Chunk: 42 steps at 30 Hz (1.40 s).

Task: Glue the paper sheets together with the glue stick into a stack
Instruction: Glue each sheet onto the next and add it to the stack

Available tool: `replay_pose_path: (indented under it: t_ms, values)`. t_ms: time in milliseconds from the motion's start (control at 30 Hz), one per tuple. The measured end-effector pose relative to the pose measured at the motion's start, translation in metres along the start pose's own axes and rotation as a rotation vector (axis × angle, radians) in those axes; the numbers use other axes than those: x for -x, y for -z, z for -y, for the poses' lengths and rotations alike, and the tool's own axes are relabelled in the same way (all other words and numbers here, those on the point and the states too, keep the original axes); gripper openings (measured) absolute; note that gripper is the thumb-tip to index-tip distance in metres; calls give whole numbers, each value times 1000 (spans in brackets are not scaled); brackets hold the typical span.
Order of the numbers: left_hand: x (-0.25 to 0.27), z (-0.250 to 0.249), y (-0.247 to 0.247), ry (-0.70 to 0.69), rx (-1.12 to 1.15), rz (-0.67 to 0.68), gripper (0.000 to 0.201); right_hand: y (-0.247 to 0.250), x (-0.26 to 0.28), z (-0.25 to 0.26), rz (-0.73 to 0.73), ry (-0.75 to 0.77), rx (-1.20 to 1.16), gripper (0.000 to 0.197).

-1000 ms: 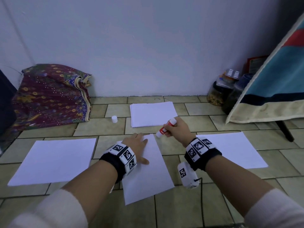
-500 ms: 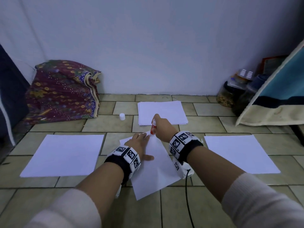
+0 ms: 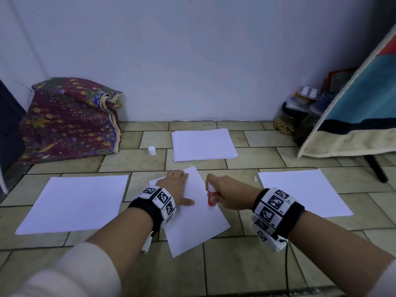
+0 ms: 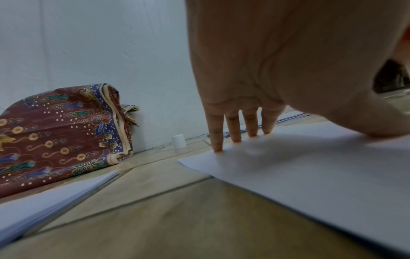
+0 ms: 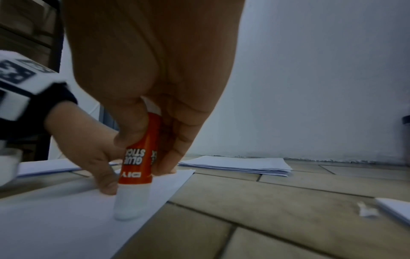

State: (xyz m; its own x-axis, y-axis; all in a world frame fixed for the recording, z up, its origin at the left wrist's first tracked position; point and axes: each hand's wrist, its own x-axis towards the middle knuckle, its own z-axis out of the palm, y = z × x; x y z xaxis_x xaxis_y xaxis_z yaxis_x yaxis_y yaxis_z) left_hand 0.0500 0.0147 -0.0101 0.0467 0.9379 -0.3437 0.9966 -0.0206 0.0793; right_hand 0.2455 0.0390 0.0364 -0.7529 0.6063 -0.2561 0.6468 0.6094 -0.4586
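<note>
A white paper sheet [image 3: 194, 219] lies slanted on the tiled floor in front of me. My left hand [image 3: 174, 185] lies flat on its far left part, fingers [image 4: 233, 128] straight and pressing the paper [image 4: 310, 166]. My right hand [image 3: 227, 195] grips a red glue stick [image 3: 211, 195] upright, its white tip [image 5: 129, 205] down on the sheet [image 5: 66, 219] near the right edge. A stack of sheets [image 3: 203, 144] lies further back, one sheet [image 3: 75, 203] lies at the left and another [image 3: 304, 194] at the right. The glue cap [image 3: 152, 150] stands left of the stack.
A folded patterned cloth [image 3: 68, 118] sits against the wall at the left. Jars [image 3: 295, 116] and a hanging blue towel [image 3: 362, 112] with a dark stand leg [image 3: 376, 168] are at the right. A paper scrap [image 5: 367, 210] lies on the tiles.
My right hand brought the glue stick down from above the sheet's top corner, then drew it back toward me along the right edge. My left hand stayed on the sheet.
</note>
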Motion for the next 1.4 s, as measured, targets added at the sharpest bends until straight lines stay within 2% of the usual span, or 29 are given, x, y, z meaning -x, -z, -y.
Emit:
replay_pose_path:
  t_ms: [233, 300, 367, 467, 533, 633, 767, 833, 933, 1167, 1300, 1400]
  values:
    - [7, -4, -1, 38, -161, -130, 88, -4, 29, -7, 138, 49, 37, 22]
    - [9, -6, 1, 11, -179, -148, 84, 0, 30, -12, 131, 56, 40, 23]
    - [11, -10, 4, -112, -135, -124, 71, 5, 28, -21, 42, 58, -78, 18]
    - [12, -13, 9, -298, -135, -9, 43, 15, 22, -33, -197, -55, -543, 18]
    - [13, -12, 13, -306, -191, 36, 42, 21, 18, -39, -373, -132, -721, 15]
    - [17, -11, 18, -250, -215, 32, 57, 23, 8, -46, -538, -222, -807, 16]
    - [18, -10, 15, -170, -221, -50, 75, 19, -4, -49, -618, -297, -743, 16]
    - [18, -12, 12, -214, -176, -74, 73, 16, -10, -46, -640, -320, -724, 16]
    - [17, -17, 14, -302, -182, -12, 63, 14, -23, -41, -645, -327, -679, 14]
    - [9, -31, 17, -204, -182, 25, 56, 10, -50, -22, -543, -288, -463, 17]
    - [9, -33, 19, -148, -105, 46, 63, 7, -58, -18, -490, -292, -358, 16]
    - [9, -30, 16, -150, -89, 50, 74, 16, -57, -14, -392, -262, -198, 18]
